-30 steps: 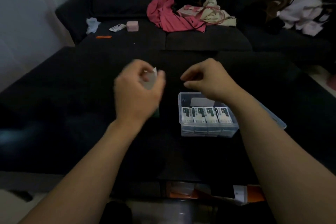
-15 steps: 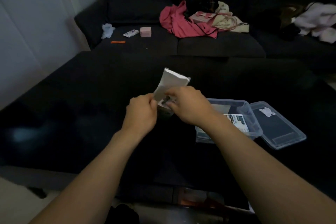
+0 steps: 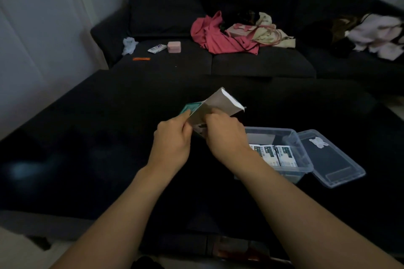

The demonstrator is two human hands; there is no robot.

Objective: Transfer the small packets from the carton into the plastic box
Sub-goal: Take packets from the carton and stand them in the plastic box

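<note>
Above the black table both hands hold a grey-white carton, tilted, with a teal flap folded out on its left. My left hand pinches that flap side. My right hand grips the carton's lower right part. To the right stands the clear plastic box, open, with a row of white-and-green small packets inside. My right forearm hides the box's left part.
The box's clear lid lies flat right of the box. A dark sofa behind the table carries red clothing, a pink case, a small tube and an orange item.
Both hands came together onto the carton and lifted it between them; its teal flap now shows on the left. The camera view has shifted, so the box sits further right.
</note>
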